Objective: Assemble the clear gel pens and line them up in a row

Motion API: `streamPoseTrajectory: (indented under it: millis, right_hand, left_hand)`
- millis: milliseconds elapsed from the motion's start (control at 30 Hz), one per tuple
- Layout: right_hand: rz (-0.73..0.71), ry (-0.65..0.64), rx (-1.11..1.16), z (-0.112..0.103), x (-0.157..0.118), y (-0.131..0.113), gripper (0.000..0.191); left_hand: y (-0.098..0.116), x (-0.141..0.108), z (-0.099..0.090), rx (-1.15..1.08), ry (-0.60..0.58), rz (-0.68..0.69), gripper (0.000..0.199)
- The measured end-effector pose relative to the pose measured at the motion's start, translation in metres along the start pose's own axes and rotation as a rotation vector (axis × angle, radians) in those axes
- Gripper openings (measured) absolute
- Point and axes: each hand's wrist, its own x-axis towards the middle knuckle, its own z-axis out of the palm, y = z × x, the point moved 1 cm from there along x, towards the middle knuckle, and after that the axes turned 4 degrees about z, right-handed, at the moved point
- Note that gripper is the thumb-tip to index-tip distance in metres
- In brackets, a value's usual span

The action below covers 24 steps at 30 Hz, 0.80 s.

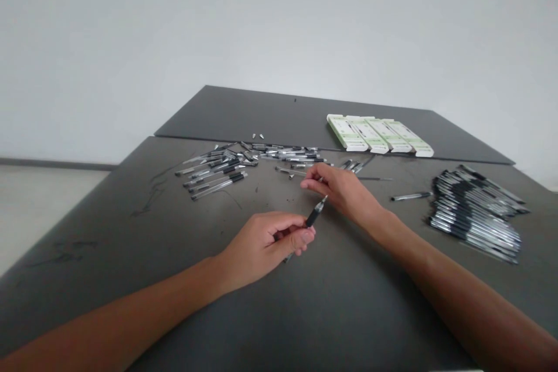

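In my left hand (274,239) is a pen (314,214) with a black grip, its silver tip pointing up and to the right. The fingers are wrapped round its barrel. My right hand (337,186) is just beyond the pen tip, with thumb and fingertips pressed together; what they hold, if anything, is too small to tell. Loose pens and pen parts (218,168) lie to the left behind my hands, and more clear and silver parts (296,154) lie straight behind them.
Many pens are piled (475,215) at the right, with a single pen (411,196) beside the pile. Green and white flat cartons (379,135) lie at the back of the grey table (174,302). Two small tips (257,136) sit near the seam.
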Motion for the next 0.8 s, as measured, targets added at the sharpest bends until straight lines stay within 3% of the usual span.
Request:
streamPoseTrajectory:
  millis: [167, 267, 500, 633, 800]
  right_hand:
    - [0.105, -0.004, 0.245, -0.020, -0.026, 0.003, 0.048]
    - [0.150, 0.002, 0.393, -0.027, -0.039, 0.005, 0.052]
    - [0.207, -0.111, 0.745, -0.032, -0.057, -0.005, 0.021]
    - [0.204, -0.144, 0.776, -0.036, -0.064, -0.011, 0.013]
    - [0.157, -0.065, 0.760, -0.041, -0.069, -0.013, 0.011]
  left_hand:
    - [0.001, 0.000, -0.002, 0.097, -0.003, 0.028, 0.033]
    - [0.001, 0.001, -0.002, 0.140, -0.018, 0.026, 0.035]
    - [0.004, -0.001, -0.005, 0.225, -0.047, 0.023, 0.021]
    - [0.005, -0.003, -0.006, 0.263, -0.077, 0.035, 0.017]
    - [0.005, -0.003, -0.006, 0.281, -0.089, 0.027, 0.019]
